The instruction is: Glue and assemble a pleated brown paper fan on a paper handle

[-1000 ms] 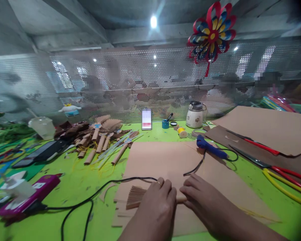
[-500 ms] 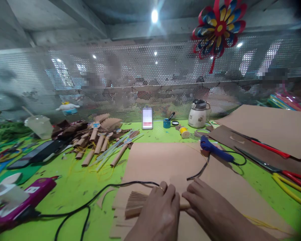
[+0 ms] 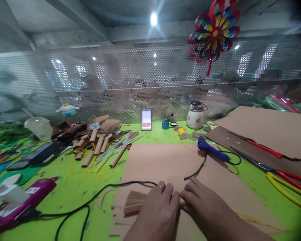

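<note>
Both my hands rest low in the middle, on a large sheet of brown craft paper [image 3: 165,160]. My left hand [image 3: 160,209] is curled over the handle end of a small brown paper broom [image 3: 134,203], whose fringed end fans out to the left. My right hand [image 3: 203,204] meets it from the right, fingers bent and pressed onto the same rolled handle. A ring shows on my left hand. A black cable [image 3: 100,195] runs past the fingers to a blue glue gun [image 3: 210,149] lying further back on the sheet.
A pile of finished paper brooms and glue sticks [image 3: 102,142] lies back left. A pink device [image 3: 22,201] and a phone [image 3: 40,152] lie left. Scissors with red and yellow handles [image 3: 278,167] lie right on brown sheets. A white jug [image 3: 195,115] and standing phone [image 3: 146,118] are behind.
My hands have drawn a little closer together on the broom handle, covering the bit of stick that showed between them. The view has shifted slightly.
</note>
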A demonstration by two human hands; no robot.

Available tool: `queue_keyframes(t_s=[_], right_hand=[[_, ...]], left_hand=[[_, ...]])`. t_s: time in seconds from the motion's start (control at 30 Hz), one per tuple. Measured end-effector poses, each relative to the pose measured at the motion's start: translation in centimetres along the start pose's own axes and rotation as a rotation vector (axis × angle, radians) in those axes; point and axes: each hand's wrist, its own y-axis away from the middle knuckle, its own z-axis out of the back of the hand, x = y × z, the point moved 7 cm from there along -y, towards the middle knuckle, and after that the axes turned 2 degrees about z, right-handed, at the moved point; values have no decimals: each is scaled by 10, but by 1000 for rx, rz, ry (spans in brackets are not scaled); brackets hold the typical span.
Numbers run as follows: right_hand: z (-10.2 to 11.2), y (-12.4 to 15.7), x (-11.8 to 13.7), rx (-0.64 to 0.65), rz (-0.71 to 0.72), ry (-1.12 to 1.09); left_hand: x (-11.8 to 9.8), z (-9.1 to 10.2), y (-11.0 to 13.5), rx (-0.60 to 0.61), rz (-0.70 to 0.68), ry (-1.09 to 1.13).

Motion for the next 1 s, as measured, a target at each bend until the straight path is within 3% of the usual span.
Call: queue_keyframes(t_s=[0.3,0.7,0.77,0.9,0.93,1.0], right_hand=[[4,2,-3,-51,-93,-68],[21,2,2,-207,-26,13],[24,2,0,-224,-68,6],[37,3,-8,-291,-174,-67],[42,3,-10,-312,-188,-78],[51,4,-11,-360,-219,-77]], left_hand=[[-6,21,5,-57,8,-37],[-5,38,3,-212,51,79],[-5,51,5,-321,79,111],[-15,90,25,-725,59,266],[-15,92,27,-756,73,377],[-9,82,23,-669,188,704]])
